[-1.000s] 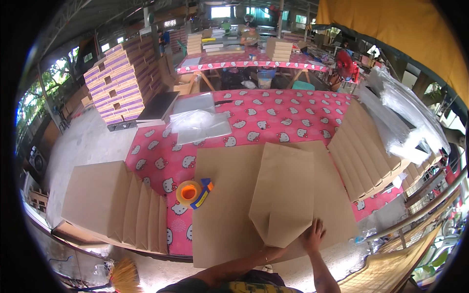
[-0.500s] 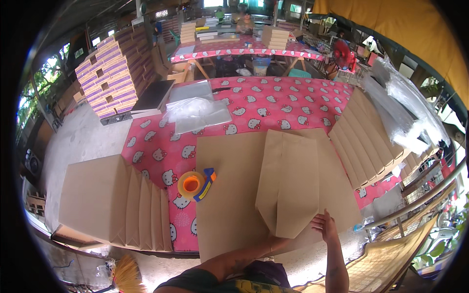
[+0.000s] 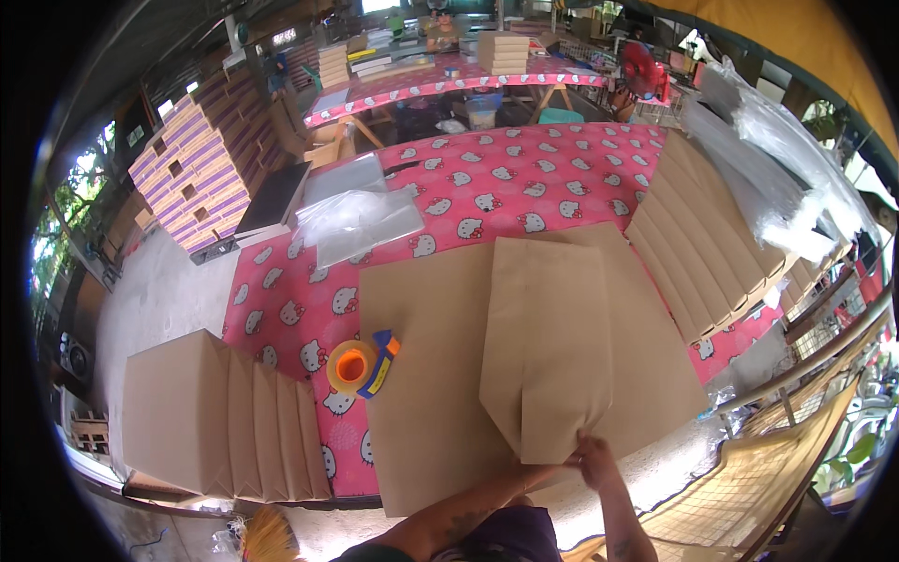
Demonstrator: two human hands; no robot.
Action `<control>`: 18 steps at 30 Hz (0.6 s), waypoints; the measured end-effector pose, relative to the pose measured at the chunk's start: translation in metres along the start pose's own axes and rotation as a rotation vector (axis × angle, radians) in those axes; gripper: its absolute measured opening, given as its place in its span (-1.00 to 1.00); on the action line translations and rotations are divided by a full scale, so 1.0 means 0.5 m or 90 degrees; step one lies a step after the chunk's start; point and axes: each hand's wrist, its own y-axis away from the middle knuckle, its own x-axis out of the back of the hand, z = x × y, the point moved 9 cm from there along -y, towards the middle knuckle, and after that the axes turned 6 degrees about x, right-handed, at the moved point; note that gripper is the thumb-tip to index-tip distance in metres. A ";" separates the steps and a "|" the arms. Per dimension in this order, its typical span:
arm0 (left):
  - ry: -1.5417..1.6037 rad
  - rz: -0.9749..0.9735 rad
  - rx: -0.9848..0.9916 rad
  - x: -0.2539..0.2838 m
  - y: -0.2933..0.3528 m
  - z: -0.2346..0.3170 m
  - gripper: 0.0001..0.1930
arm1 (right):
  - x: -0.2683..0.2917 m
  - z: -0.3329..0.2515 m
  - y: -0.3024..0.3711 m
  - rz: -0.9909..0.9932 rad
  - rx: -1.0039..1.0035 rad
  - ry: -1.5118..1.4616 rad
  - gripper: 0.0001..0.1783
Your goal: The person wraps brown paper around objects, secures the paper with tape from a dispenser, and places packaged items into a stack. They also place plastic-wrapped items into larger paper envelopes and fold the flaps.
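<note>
A brown paper bag [image 3: 548,337] lies before me on a large flat brown sheet [image 3: 421,440], its near end tapered by angled folds. My right hand [image 3: 596,459] is closed at the bag's near right edge, pinching the paper, which puckers there. My left hand [image 3: 552,473] reaches in at the near end; its fingers are hidden by the paper and by the right hand. Left of the bag, a tape roll with an orange core [image 3: 350,366] sits in a blue and yellow dispenser [image 3: 382,363].
Folded brown bags stand in a row at the left [image 3: 220,412] and another at the right [image 3: 702,244]. Clear plastic sheets [image 3: 365,225] lie on the pink patterned tablecloth [image 3: 524,169]. Stacked boxes [image 3: 192,173] rise at the far left. A bamboo rail [image 3: 815,365] runs along the right.
My right hand has moved inward and down from beside the bag and closed on its near right edge. The near end's paper has shifted slightly. The view has tilted and shifted.
</note>
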 end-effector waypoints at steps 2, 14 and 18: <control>0.006 -0.006 0.011 0.004 0.010 -0.006 -0.71 | -0.036 0.027 0.064 -0.117 -0.047 0.005 -0.63; 0.036 -0.102 0.143 0.008 0.024 -0.014 -0.75 | -0.430 -0.532 0.231 -0.738 0.291 -0.074 -0.21; 0.140 -0.037 0.226 0.099 0.038 0.058 -0.69 | -0.518 -0.640 0.370 -1.112 0.281 -0.142 -0.19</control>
